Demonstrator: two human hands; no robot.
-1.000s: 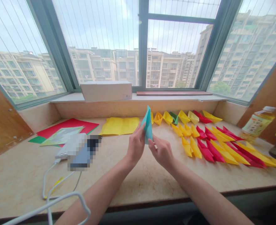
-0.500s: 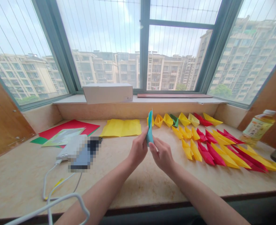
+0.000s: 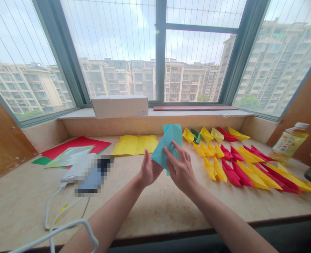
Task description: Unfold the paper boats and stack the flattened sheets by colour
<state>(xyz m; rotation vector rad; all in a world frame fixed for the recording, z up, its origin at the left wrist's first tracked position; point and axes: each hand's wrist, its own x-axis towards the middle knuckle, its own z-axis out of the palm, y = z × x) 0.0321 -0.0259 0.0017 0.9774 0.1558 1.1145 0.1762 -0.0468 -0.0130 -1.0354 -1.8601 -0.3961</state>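
Observation:
A partly folded sheet of light blue paper (image 3: 171,135) is held above the counter, its broad face turned toward me. My left hand (image 3: 150,170) supports it from behind and below, thumb standing out at the left and the other fingers hidden by the paper. Across the front, my right hand (image 3: 182,165) presses its fingertips on the folded face. On the right stand rows of folded paper boats, among them a yellow boat (image 3: 206,134), a green boat (image 3: 196,135) and a red boat (image 3: 232,172).
A creased yellow sheet (image 3: 135,144) lies left of my hands. Red paper (image 3: 73,144), a white power bank (image 3: 83,165), a blurred-out phone (image 3: 94,177) and a white cable (image 3: 65,226) are farther left. A drink bottle (image 3: 290,142) stands right; a white box (image 3: 120,106) sits on the sill.
The blue paper has turned from edge-on to face-on. My right fingers have moved onto its front, and my left hand has shifted lower behind it.

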